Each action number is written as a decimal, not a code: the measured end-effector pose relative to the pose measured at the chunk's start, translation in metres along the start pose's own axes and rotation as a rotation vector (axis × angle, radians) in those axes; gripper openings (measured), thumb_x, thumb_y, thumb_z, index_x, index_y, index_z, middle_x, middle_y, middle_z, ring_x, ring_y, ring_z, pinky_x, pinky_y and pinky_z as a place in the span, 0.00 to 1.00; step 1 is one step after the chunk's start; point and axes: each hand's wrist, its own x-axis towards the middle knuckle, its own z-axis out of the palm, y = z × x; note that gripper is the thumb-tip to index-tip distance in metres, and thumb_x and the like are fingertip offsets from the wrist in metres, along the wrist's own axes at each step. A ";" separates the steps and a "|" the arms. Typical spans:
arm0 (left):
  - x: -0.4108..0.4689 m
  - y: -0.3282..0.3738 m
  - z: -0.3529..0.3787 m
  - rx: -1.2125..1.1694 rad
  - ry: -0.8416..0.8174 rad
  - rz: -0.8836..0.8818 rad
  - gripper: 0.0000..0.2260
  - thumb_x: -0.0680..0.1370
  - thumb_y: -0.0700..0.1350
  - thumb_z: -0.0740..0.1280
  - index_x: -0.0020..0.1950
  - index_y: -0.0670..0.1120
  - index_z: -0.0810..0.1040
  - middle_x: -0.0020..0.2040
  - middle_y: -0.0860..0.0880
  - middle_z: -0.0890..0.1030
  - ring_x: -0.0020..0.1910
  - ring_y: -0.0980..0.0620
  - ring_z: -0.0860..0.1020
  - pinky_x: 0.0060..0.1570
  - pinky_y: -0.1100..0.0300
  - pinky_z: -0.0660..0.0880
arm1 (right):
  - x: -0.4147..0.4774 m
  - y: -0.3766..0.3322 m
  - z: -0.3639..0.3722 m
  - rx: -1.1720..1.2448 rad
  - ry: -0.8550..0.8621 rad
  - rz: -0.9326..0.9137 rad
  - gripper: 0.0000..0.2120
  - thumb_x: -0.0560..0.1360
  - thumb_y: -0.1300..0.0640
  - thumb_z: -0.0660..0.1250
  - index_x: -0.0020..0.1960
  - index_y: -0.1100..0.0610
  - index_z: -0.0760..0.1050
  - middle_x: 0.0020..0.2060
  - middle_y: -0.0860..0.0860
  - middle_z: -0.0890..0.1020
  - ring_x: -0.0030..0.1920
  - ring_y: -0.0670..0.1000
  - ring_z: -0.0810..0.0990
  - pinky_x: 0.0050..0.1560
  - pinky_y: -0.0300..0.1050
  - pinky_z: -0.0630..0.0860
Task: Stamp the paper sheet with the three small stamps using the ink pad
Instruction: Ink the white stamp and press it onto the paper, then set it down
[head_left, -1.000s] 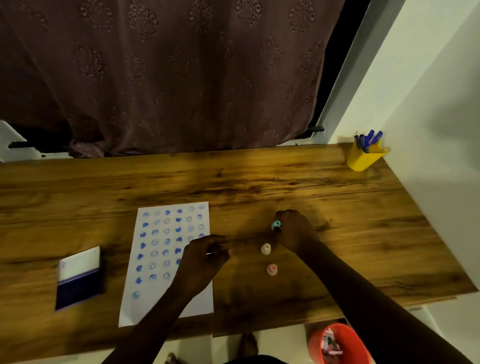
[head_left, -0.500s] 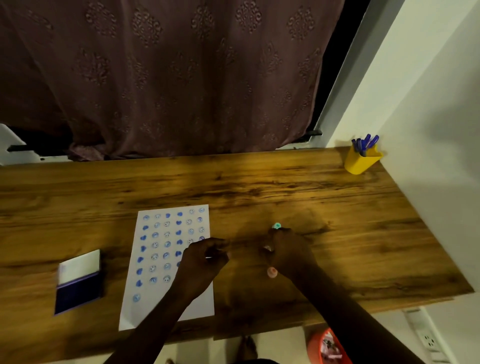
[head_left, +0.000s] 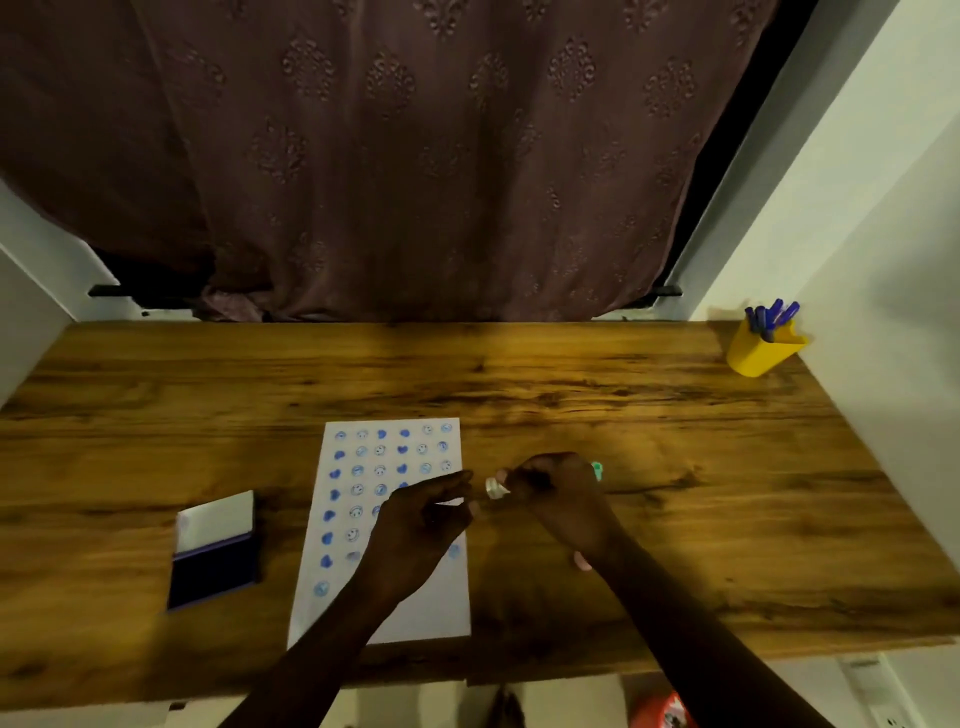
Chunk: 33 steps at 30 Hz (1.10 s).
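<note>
My right hand (head_left: 561, 499) holds a small cream stamp (head_left: 493, 488) pinched in its fingertips, just above the right edge of the paper sheet (head_left: 441, 613). My left hand (head_left: 421, 525) hovers over the sheet. Its thumb and forefinger reach the stamp's left end, but a grip cannot be made out. The sheet carries several rows of blue hearts and smiley prints. A green stamp (head_left: 597, 470) peeks out behind my right hand. A pink stamp (head_left: 582, 561) shows partly under my right wrist. The open ink pad (head_left: 213, 566) lies left of the sheet, with its lid up.
A yellow pen cup (head_left: 761, 353) with blue pens stands at the far right corner of the wooden table (head_left: 727, 519). A brown curtain (head_left: 415, 156) hangs behind the table, a white wall runs along its right side, and an orange bin (head_left: 660, 712) sits below the front edge.
My right hand left the green stamp, picked up the cream stamp and carried it left to my left hand's fingertips. My left hand stayed over the sheet.
</note>
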 end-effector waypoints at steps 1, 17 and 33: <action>-0.001 0.001 -0.006 -0.055 0.005 -0.010 0.19 0.75 0.40 0.76 0.61 0.59 0.81 0.55 0.57 0.87 0.57 0.59 0.84 0.55 0.59 0.83 | -0.002 -0.013 0.005 0.071 -0.010 0.018 0.12 0.77 0.46 0.71 0.44 0.54 0.85 0.36 0.50 0.86 0.36 0.48 0.84 0.38 0.40 0.76; -0.056 -0.035 -0.146 -0.218 0.234 -0.049 0.12 0.72 0.41 0.77 0.54 0.52 0.87 0.49 0.53 0.89 0.50 0.51 0.88 0.49 0.57 0.85 | -0.005 -0.122 0.117 0.439 -0.379 -0.052 0.08 0.75 0.57 0.75 0.55 0.52 0.85 0.46 0.50 0.88 0.46 0.50 0.88 0.48 0.42 0.84; -0.123 -0.085 -0.278 -0.123 0.567 -0.171 0.12 0.74 0.41 0.77 0.53 0.56 0.85 0.39 0.66 0.87 0.41 0.68 0.84 0.36 0.75 0.76 | 0.008 -0.186 0.275 -0.579 -0.384 -0.579 0.13 0.81 0.55 0.66 0.63 0.57 0.76 0.61 0.57 0.81 0.62 0.57 0.80 0.62 0.49 0.78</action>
